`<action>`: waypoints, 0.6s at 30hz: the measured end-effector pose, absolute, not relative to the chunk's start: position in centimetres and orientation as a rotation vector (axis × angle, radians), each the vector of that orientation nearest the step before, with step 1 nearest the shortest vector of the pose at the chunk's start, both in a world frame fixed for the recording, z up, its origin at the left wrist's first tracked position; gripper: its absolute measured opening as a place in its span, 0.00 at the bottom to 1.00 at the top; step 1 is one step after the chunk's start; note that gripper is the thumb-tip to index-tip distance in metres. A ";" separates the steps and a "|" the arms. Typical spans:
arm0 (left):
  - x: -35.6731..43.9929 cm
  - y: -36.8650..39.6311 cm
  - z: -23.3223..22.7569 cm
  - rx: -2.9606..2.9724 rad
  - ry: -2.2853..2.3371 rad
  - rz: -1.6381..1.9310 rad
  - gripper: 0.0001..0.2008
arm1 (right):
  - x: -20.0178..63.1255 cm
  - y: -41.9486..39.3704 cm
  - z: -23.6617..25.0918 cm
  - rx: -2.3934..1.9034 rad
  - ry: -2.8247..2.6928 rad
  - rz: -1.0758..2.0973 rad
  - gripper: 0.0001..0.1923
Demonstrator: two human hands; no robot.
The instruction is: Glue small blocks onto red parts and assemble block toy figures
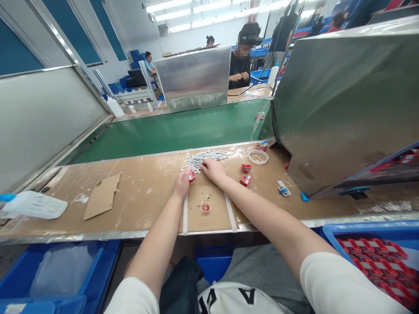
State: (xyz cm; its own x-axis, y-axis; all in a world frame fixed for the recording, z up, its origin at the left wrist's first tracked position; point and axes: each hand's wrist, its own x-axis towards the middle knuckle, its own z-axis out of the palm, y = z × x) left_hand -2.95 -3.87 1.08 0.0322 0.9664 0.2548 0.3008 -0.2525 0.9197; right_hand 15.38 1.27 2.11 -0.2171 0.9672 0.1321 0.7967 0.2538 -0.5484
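Observation:
My left hand (pixel 182 182) is closed around a small red part (pixel 192 175) on the brown worktable (pixel 140 196). Just right of it, my right hand (pixel 212 169) rests fingers-down on the near edge of a heap of small grey metal pieces (pixel 203 158); whether it pinches one is hidden. Two more red parts (pixel 245 173) lie to the right of my right hand. A tiny round cup (pixel 205 207) stands between my forearms on a taped cardboard patch.
A tape ring (pixel 258 156) lies at the table's far edge. A cardboard scrap (pixel 102 196) and white bottle (pixel 32 205) lie left. A tilted steel shield (pixel 343 104) stands right; green conveyor (pixel 176 128) behind. Blue bins (pixel 373 257) sit below; a person works opposite.

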 end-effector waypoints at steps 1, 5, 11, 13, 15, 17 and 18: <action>-3.0 -3.8 1.0 1.630 1.309 1.246 0.22 | 15.5 1.4 2.1 -1.603 -2.083 0.517 0.12; -3.2 -3.3 0.6 1.629 1.307 1.240 0.22 | 15.6 2.0 2.5 -1.604 -2.100 0.555 0.08; -3.1 -3.5 0.7 1.643 1.320 1.245 0.25 | 15.9 1.5 3.3 -1.579 -2.051 0.650 0.07; -3.0 -3.7 0.9 1.648 1.336 1.243 0.25 | 16.1 0.8 3.4 -1.544 -1.996 0.721 0.08; -2.8 -3.8 0.9 1.664 1.349 1.242 0.26 | 16.0 -0.2 3.2 -1.487 -1.931 0.812 0.10; -2.7 -3.9 1.0 1.702 1.354 1.235 0.26 | 15.8 -1.3 2.8 -1.364 -1.778 1.017 0.17; -2.7 -3.9 0.9 1.729 1.354 1.227 0.26 | 15.6 -1.8 2.5 -1.279 -1.671 1.141 0.21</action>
State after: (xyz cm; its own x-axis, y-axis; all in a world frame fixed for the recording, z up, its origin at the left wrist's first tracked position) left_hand -2.68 -3.94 0.95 0.0448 0.9555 0.2916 0.3835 -0.2860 0.8781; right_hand 15.58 -1.78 2.52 -0.2387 0.9705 0.0330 0.3223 0.1113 -0.9401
